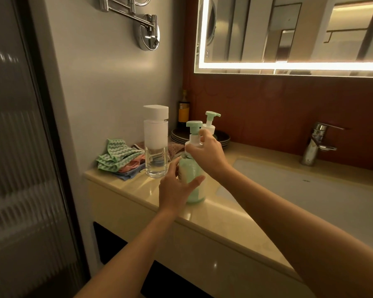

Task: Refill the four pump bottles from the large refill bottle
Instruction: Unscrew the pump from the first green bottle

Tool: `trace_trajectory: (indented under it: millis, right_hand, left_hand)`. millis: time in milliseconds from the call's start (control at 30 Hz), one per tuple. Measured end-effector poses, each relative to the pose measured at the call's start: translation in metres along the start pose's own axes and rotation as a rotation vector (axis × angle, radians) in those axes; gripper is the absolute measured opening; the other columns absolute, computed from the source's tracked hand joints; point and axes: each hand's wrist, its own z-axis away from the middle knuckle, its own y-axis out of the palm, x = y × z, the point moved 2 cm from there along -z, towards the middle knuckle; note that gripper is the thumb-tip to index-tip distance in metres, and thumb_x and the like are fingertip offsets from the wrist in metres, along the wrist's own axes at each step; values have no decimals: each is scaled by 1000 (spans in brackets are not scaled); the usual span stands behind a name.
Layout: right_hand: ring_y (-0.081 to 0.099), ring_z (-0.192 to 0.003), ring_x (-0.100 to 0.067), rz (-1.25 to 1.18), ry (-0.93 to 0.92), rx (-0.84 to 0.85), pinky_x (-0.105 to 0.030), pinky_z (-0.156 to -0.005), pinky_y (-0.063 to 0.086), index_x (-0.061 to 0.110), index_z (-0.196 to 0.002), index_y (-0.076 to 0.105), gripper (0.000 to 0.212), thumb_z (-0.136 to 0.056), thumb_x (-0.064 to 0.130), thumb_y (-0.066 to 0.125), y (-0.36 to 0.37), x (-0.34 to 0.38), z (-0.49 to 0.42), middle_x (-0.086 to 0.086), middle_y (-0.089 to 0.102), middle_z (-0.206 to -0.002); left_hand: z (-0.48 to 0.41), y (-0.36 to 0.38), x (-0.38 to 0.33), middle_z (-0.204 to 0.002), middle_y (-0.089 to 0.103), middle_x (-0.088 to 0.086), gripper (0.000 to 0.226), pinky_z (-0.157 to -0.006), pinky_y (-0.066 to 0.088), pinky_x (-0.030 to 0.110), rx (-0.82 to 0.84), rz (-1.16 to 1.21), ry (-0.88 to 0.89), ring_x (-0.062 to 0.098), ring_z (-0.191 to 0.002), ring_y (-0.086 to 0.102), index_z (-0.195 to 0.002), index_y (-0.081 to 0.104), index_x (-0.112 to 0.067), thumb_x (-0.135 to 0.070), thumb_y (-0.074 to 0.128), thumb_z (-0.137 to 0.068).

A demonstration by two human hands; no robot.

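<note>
A mint-green pump bottle point(194, 186) stands on the beige counter point(138, 190) near its front edge. My left hand point(177, 188) holds its body from the left, thumb and fingers wrapped round it. My right hand point(205, 153) grips the white collar just under the green pump head point(194, 124). Behind it, on a stack of dark plates, stands a second pump bottle point(210, 122) with a green head. A tall clear dispenser point(156, 143) with a white top stands to the left, nearly empty.
Folded cloths point(119, 158) lie at the counter's left end. A dark bottle with a yellow label point(184, 110) stands in the corner. The white sink basin point(310, 190) and chrome tap point(317, 143) are to the right. A lit mirror hangs above.
</note>
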Motion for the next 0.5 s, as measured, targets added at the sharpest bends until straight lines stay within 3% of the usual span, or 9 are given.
trace_trajectory:
  millis: [233, 367, 500]
  right_hand:
    - [46, -112, -22, 167, 30, -84, -36, -93, 45, 9, -124, 46, 67, -75, 49, 69, -4, -1, -5, -8, 47, -124]
    - [45, -95, -14, 141, 4, -104, -25, -79, 39, 9, -115, 50, 49, -79, 37, 69, -3, -1, -3, -5, 48, -109]
    - [49, -99, -14, -29, 23, -22, -24, -82, 41, 7, -125, 47, 41, -87, 21, 58, -3, 1, 1, -8, 53, -117]
  left_hand:
    - [0, 1, 4, -124, 58, -2, 83, -92, 49, 33, -17, -14, 11, 10, -108, 54, -134, 42, -22, -50, 76, -64]
    - [0, 1, 5, -124, 58, -3, 82, -92, 50, 34, -25, -9, 9, 12, -109, 55, -134, 42, -23, -49, 76, -64]
    - [1, 1, 4, -122, 58, -4, 78, -91, 50, 32, -31, 1, 10, 9, -105, 54, -133, 42, -26, -46, 77, -66]
